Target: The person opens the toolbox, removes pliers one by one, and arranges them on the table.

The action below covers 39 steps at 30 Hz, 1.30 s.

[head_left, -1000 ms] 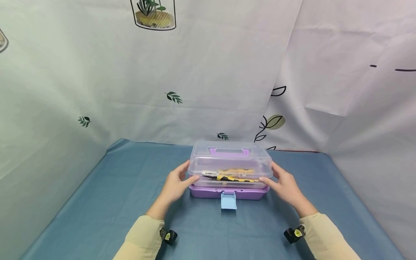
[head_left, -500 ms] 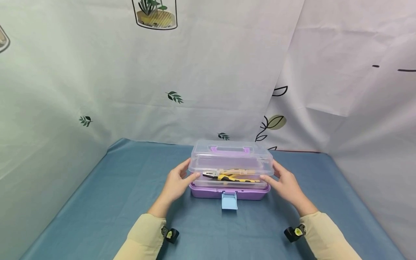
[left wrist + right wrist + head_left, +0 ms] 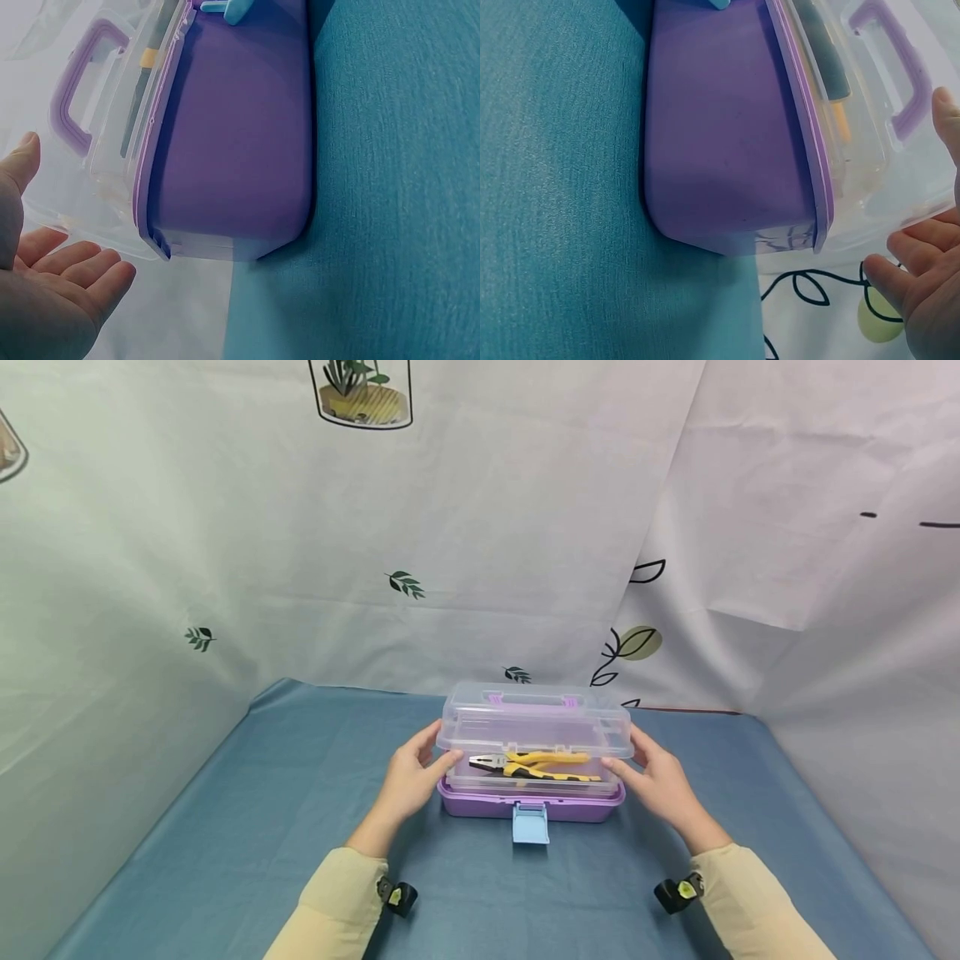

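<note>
Near the far edge of the blue cloth-covered table (image 3: pixel 525 902) stands a purple plastic toolbox (image 3: pixel 480 807), its clear plastic lid (image 3: pixel 536 727) raised in front above yellow-and-black pliers (image 3: pixel 536 770) — left hand (image 3: pixel 405 782) and right hand (image 3: pixel 664 785) touch the lid's ends, fingers loosely spread, thumbs well apart

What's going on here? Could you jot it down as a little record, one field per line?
Box: purple base, set on a blue cloth
Lid: clear lid with a purple handle, front edge raised
Latch: light blue latch, unfastened at the front
Inside: yellow-and-black pliers
Left hand: at the lid's left end
Right hand: at the lid's right end
Backdrop: pale fabric with leaf prints
</note>
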### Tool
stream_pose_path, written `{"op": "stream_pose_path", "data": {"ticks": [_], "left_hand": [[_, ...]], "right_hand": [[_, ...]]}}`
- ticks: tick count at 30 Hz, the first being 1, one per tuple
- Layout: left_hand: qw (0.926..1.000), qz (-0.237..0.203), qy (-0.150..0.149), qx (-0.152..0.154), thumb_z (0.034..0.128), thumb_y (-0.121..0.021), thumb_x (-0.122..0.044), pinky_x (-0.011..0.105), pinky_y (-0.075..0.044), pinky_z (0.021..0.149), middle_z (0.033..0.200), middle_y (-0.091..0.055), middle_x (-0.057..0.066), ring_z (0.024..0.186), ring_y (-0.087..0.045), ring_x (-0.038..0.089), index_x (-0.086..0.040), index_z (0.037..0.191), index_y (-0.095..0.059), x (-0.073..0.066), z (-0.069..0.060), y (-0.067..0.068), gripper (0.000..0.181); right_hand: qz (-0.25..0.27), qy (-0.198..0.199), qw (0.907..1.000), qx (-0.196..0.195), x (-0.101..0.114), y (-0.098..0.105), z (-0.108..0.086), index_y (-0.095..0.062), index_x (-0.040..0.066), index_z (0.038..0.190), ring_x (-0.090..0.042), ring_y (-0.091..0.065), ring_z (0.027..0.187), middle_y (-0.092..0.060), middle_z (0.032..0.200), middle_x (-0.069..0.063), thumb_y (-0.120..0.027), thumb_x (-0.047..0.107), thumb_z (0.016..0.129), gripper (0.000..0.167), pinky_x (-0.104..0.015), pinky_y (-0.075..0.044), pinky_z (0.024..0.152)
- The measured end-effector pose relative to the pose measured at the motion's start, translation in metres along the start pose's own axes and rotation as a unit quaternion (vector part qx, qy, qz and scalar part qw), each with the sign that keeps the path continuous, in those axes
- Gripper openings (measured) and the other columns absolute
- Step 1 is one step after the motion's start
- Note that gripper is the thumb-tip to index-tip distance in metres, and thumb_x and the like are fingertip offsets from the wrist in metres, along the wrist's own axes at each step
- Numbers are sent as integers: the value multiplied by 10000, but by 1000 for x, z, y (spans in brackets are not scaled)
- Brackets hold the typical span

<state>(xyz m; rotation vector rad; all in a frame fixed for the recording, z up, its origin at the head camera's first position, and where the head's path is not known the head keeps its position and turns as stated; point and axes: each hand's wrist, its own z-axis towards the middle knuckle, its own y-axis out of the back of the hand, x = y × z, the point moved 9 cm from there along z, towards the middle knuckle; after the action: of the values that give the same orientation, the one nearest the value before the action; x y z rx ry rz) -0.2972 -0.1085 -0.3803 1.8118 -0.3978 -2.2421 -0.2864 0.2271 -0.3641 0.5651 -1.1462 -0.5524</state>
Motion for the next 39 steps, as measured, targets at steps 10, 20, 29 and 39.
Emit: {"op": "stream_pose_path", "data": {"ticks": [10,20,29,39], "left_hand": [[9998,-97,-108,-112,875,-673,-300,428,-380,1077,1476,-399,149,1359,-376,284,-31,1425,-397,1,6,-2,672],[9988,-450,-193,-85,890,-656,-280,429,-360,1092,1474,-400,153,1369,-356,287,-27,1414,-411,3,12,-5,632],[9977,-662,-110,70,905,-635,-167,415,-314,1118,1510,-314,189,1390,-297,316,41,1432,-339,-14,10,-3,640],[9955,-849,-373,-201,912,-626,-195,406,-316,1112,1510,-325,166,1378,-319,312,-9,1451,-335,10,25,-7,640]], "right_hand": [[263,-225,9994,-46,-10,-3,3,-297,132,1485,-413,-553,1159,-422,1447,-192,-631,374,894,721,-547,-496,900],[722,-1,9970,-283,-15,-4,4,-308,107,1481,-381,-556,1172,-455,1420,-194,-599,252,931,639,-438,-510,895],[983,44,9935,-579,-21,-2,9,-332,87,1473,-75,-551,1145,-477,1390,-234,-598,102,921,613,-34,-425,842],[772,267,9918,-984,-14,1,11,-347,61,1460,-74,-585,1093,-464,1385,-249,-543,54,939,557,5,-366,853]]}}
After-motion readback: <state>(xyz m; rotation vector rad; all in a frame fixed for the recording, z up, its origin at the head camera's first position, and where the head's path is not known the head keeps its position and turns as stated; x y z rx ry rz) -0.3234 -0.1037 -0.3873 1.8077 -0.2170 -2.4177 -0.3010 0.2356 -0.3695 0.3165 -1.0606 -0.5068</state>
